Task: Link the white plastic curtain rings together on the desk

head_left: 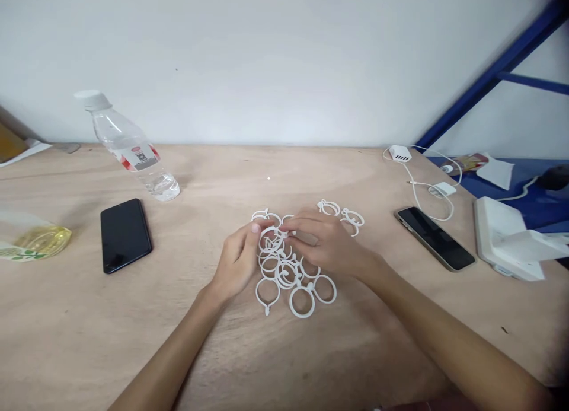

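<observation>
Several white rings with small knobs lie in a loose pile (287, 273) on the wooden table, between and below my hands. My left hand (237, 254) is at the pile's left side, its thumb and forefinger closed on one white ring (262, 240). From the right, my right hand (326, 242) reaches over the pile, fingertips pressed together at that same ring's right side; what exactly they pinch is too small to tell. Beyond my right hand is a smaller group of white rings (353, 218), touching neither hand.
A dark phone (125, 235) and a tilted-looking water bottle (133, 147) are at the left, with a clear bag holding something yellow (35, 239). To the right are another phone (435, 238), a white power strip (502, 239), a charger and cable (400, 154), and a blue frame (489, 79).
</observation>
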Demonstrator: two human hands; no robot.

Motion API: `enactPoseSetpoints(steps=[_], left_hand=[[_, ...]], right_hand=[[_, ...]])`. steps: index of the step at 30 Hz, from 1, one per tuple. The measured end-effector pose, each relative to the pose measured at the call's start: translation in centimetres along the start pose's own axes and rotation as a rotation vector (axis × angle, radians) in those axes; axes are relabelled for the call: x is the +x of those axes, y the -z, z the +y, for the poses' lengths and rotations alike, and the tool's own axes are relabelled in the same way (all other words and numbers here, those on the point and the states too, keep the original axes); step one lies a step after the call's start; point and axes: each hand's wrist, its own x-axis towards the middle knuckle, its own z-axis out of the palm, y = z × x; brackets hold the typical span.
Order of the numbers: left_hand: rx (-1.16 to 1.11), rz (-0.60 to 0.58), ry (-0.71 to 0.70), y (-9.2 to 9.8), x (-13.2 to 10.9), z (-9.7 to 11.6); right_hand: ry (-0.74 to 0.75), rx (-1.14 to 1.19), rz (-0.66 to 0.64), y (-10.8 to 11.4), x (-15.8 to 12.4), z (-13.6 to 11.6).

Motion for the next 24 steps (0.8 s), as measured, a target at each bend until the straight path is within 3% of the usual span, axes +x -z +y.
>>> enactPoseSetpoints(steps=[3,7,13,16,19,24], left_hand=[[-0.026,-0.087,0.113,0.1,0.0,0.2],[0.036,-0.174,0.071,0.2,-0.2,0.6],[0.147,-0.202,0.032,0.1,-0.3,0.5],[0.157,-0.228,0.024,0.1,-0.2,0.0],[0.168,-0.229,-0.020,0.2,-0.2,-0.4],[0.189,-0.248,-0.098,0.2,-0.3,-0.5]], right_hand=[[0.074,0.001,0.079,-1.1,-0.2,-0.1],[0.086,-0.087,0.129,-1.6,-0.5,0.1],[0.141,-0.157,0.155,-2.3,-1.0,-0.2],[0.008,-0.009,0.245,-2.5,-1.2,-0.3],[-0.237,0.202,0.294,-2.4,-1.2,-0.5],[-0.527,0.525,0.132,-2.9,-0.9,-1.3]])
